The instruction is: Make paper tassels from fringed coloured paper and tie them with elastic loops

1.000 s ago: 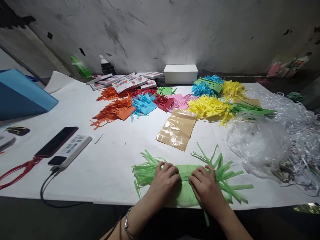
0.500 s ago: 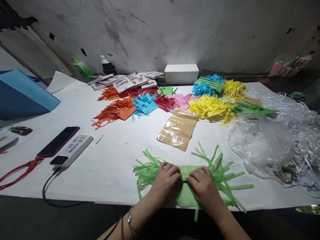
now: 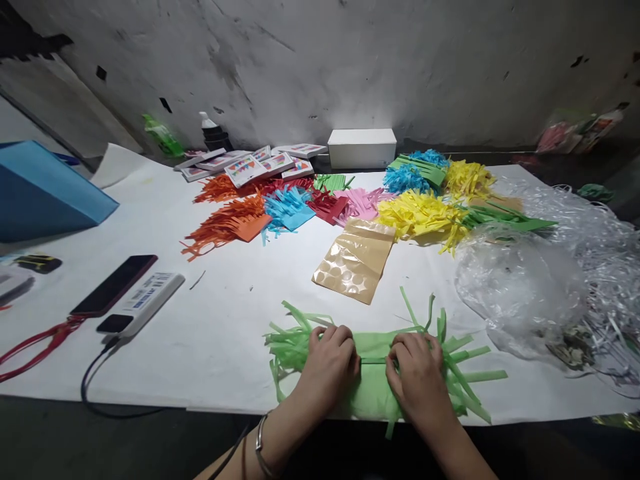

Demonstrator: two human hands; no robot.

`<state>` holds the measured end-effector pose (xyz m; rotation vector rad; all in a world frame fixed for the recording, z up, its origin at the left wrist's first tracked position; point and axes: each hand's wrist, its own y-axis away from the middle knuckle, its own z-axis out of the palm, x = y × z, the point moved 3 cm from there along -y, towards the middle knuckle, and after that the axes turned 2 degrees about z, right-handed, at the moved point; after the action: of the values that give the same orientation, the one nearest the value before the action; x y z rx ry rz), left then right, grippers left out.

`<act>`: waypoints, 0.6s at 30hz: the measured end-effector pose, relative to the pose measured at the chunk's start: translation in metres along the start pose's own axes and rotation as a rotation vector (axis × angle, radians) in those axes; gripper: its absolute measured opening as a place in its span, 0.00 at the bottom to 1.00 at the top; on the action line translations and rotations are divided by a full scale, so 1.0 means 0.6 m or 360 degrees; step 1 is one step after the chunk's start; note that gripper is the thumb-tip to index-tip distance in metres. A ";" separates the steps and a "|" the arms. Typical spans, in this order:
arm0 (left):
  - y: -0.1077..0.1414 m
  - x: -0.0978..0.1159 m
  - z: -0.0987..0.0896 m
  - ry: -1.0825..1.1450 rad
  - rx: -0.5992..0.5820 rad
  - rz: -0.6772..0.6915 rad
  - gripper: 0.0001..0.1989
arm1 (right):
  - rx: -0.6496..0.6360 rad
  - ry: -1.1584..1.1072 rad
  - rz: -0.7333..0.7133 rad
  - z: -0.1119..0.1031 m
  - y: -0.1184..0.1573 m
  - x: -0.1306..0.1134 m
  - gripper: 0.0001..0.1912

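A light green tissue paper tassel sheet (image 3: 373, 393) lies at the table's front edge, with cut fringe strips fanning out to the left and right and a fold line across its plain middle. My left hand (image 3: 330, 357) has its fingers curled down on the left part of that middle, closed on the paper at the fold. My right hand (image 3: 417, 367) grips the fold further right, thumb and fingers pinched together. Between the two hands a short stretch of the fold shows. Both palms are hidden.
Beyond the green paper lies a brown sheet with clear round stickers (image 3: 353, 261). Coloured fringed paper bundles (image 3: 423, 213) line the back, near a white box (image 3: 362, 149). Crumpled clear plastic (image 3: 520, 280) is on the right; a phone (image 3: 115, 285) and a white power bank (image 3: 147, 303) are left.
My right hand has slid to the right along the fold, widening the gap between my hands. My left hand has shifted slightly left. The green paper stays in place.
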<state>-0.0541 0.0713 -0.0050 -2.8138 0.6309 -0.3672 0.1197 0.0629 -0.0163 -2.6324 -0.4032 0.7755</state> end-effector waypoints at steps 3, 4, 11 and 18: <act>0.000 0.007 -0.002 -0.0024 -0.0022 0.0179 0.06 | -0.0019 -0.0007 -0.0066 -0.002 0.004 -0.003 0.11; 0.001 0.009 -0.002 -0.0027 -0.0030 0.0248 0.06 | -0.0033 -0.0013 -0.0124 -0.003 0.006 -0.005 0.13; -0.008 0.010 0.011 -0.0039 0.0047 0.0398 0.10 | -0.0057 0.0135 -0.0476 0.013 0.006 -0.020 0.08; 0.020 0.040 0.012 0.0227 0.0112 0.0603 0.07 | 0.0255 0.0085 -0.0411 0.010 -0.029 -0.022 0.13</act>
<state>-0.0356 0.0512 -0.0104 -2.5408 1.1326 -0.5051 0.1030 0.0754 -0.0074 -2.3860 -0.6243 0.6244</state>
